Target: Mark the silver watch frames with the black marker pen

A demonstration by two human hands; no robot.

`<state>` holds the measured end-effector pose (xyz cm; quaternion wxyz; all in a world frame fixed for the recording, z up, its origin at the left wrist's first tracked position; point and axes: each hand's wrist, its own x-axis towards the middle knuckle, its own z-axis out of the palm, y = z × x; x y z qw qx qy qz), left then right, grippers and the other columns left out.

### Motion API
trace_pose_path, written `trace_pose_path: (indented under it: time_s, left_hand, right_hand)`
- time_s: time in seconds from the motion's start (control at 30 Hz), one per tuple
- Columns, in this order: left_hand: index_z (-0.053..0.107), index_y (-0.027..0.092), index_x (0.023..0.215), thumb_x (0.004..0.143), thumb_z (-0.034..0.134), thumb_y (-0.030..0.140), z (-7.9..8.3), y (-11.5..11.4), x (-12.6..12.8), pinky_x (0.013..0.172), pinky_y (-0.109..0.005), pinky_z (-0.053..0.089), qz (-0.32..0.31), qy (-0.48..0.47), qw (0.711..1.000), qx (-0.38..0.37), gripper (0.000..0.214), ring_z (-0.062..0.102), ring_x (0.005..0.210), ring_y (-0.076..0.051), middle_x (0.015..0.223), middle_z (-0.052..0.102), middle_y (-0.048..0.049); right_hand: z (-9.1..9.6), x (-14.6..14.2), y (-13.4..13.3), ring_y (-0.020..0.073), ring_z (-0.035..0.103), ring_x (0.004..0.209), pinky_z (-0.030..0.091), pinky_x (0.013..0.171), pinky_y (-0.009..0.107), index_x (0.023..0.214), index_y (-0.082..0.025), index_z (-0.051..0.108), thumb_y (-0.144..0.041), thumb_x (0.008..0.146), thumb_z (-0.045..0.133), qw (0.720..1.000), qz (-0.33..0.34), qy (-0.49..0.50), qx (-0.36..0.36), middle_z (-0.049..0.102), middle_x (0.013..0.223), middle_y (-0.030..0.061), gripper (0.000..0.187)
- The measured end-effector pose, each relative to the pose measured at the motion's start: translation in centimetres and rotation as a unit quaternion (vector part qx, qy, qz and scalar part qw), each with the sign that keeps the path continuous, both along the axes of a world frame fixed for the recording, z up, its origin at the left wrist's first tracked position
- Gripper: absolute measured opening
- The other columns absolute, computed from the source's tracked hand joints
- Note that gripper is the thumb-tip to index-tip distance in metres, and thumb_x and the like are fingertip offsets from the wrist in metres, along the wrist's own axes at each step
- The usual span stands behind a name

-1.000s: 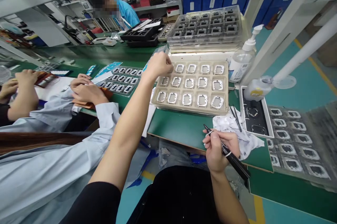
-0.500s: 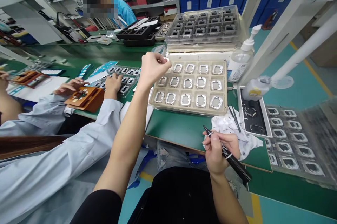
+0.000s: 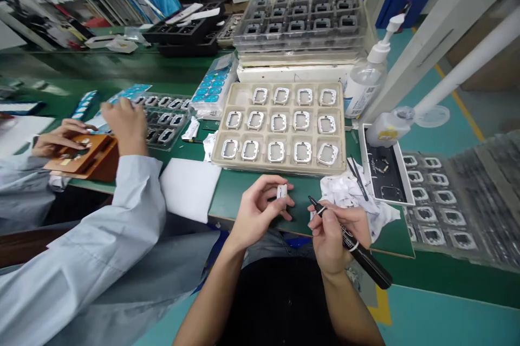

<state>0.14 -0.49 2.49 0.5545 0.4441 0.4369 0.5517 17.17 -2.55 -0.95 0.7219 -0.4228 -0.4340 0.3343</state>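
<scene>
Between the thumb and fingers of my left hand (image 3: pixel 262 208) is a small silver square frame (image 3: pixel 281 191), seen nearly edge-on over the table's front edge. My right hand (image 3: pixel 339 232) grips a black marker pen (image 3: pixel 368 262) with its cap off, the dark tip pointing up and left toward the frame but apart from it. Beyond both hands lies a beige compartment tray (image 3: pixel 280 171) with rows of similar silver frames. Its far-left compartment (image 3: pixel 241 97) holds no frame. Tweezers (image 3: pixel 358 179) rest on a crumpled white cloth (image 3: pixel 377 213) beside my right hand.
A pump bottle (image 3: pixel 365 83) and a white box (image 3: pixel 408 186) stand at the right, near a white post. Stacked clear trays (image 3: pixel 298 15) are behind. At left, a co-worker's hands (image 3: pixel 125 121) work around an orange fixture (image 3: pixel 87 154), past a white foam sheet (image 3: pixel 189 189).
My left hand has come back from the tray's far-left corner to in front of me, with a frame in its fingers. My right hand holds the marker almost unmoved. The view has shifted.
</scene>
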Motion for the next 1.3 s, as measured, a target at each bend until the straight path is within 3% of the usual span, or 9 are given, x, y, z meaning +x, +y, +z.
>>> trace_pose_path:
  time_s: [0.13, 0.23, 0.4, 0.5, 0.7, 0.9, 1.07, 1.3]
  left_hand:
    - [0.081, 0.024, 0.135, 0.09, 0.106, 0.029, -0.3, 0.0, -0.4, 0.08, -0.028, 0.078, -0.019, -0.009, 0.999, -0.043, 0.052, 0.083, 0.084, -0.016, 0.102, 0.084, -0.0028]
    - [0.081, 0.025, 0.14, 0.083, 0.107, 0.02, -0.4, 0.0, -0.7, 0.09, -0.027, 0.078, -0.046, 0.006, 0.997, -0.055, 0.062, 0.087, 0.093, -0.017, 0.105, 0.087, -0.0028]
    - [0.083, 0.025, 0.136, 0.084, 0.105, 0.024, -0.9, -0.4, 0.0, 0.097, -0.034, 0.081, 0.005, 0.083, 0.996, -0.02, 0.057, 0.092, 0.106, -0.024, 0.109, 0.089, -0.004]
    - [0.083, 0.025, 0.132, 0.087, 0.105, 0.027, -1.2, -0.7, 0.4, 0.094, -0.031, 0.081, 0.025, 0.127, 0.992, 0.006, 0.05, 0.094, 0.105, -0.024, 0.112, 0.091, -0.0042]
    - [0.084, 0.027, 0.132, 0.093, 0.1, 0.025, -1.5, -1.2, 0.7, 0.095, -0.029, 0.08, 0.052, 0.192, 0.978, 0.062, 0.042, 0.094, 0.102, -0.021, 0.115, 0.093, -0.0021]
    - [0.085, 0.028, 0.132, 0.102, 0.095, 0.026, -1.4, -1.6, 1.0, 0.096, -0.027, 0.079, 0.074, 0.265, 0.955, 0.114, 0.032, 0.092, 0.098, -0.018, 0.115, 0.093, 0.0]
    - [0.085, 0.029, 0.135, 0.103, 0.094, 0.025, -1.7, -1.8, 1.1, 0.096, -0.028, 0.079, 0.08, 0.291, 0.945, 0.127, 0.033, 0.091, 0.098, -0.017, 0.117, 0.093, 0.0001]
    - [0.085, 0.03, 0.137, 0.104, 0.093, 0.028, -2.0, -2.0, 0.9, 0.097, -0.031, 0.08, 0.079, 0.301, 0.941, 0.131, 0.034, 0.092, 0.1, -0.02, 0.121, 0.093, -0.0012]
  right_hand:
    - [0.4, 0.0, 0.1, 0.016, 0.073, 0.055, 0.051, 0.045, 0.022, 0.109, -0.025, 0.069, -0.03, 0.113, 0.08, 1.0, 0.002, -0.012, 0.021, 0.077, 0.075, -0.0048, 0.012]
    - [0.6, -0.1, 0.2, 0.0167, 0.076, 0.059, 0.054, 0.047, 0.023, 0.109, -0.026, 0.068, -0.031, 0.113, 0.079, 0.999, 0.009, -0.018, 0.026, 0.078, 0.075, -0.0045, 0.013]
    - [0.2, -0.1, 0.3, 0.0255, 0.087, 0.075, 0.071, 0.063, 0.037, 0.105, -0.027, 0.068, -0.039, 0.111, 0.083, 0.999, -0.01, -0.05, 0.003, 0.074, 0.069, -0.0043, 0.021]
    - [0.4, -0.1, 0.3, 0.0298, 0.092, 0.085, 0.08, 0.078, 0.048, 0.101, -0.026, 0.071, -0.036, 0.111, 0.085, 0.996, 0.011, -0.087, -0.005, 0.078, 0.072, -0.0024, 0.019]
    - [1.2, -0.3, 0.5, 0.0321, 0.096, 0.1, 0.084, 0.098, 0.054, 0.099, -0.027, 0.078, -0.032, 0.108, 0.088, 0.989, 0.046, -0.137, 0.007, 0.081, 0.078, -0.0028, 0.014]
    - [1.5, -0.5, 0.4, 0.0322, 0.096, 0.112, 0.082, 0.086, 0.042, 0.104, -0.028, 0.08, -0.027, 0.109, 0.086, 0.979, 0.024, -0.2, 0.011, 0.084, 0.082, -0.0033, 0.008]
    - [2.1, -0.6, 0.5, 0.0277, 0.096, 0.112, 0.08, 0.087, 0.035, 0.106, -0.029, 0.079, -0.021, 0.11, 0.085, 0.974, 0.015, -0.225, 0.017, 0.085, 0.084, -0.0051, 0.01]
    - [2.6, -0.7, 0.7, 0.028, 0.096, 0.108, 0.08, 0.083, 0.036, 0.104, -0.029, 0.078, -0.025, 0.112, 0.083, 0.972, 0.013, -0.233, 0.021, 0.087, 0.086, -0.0042, 0.01]
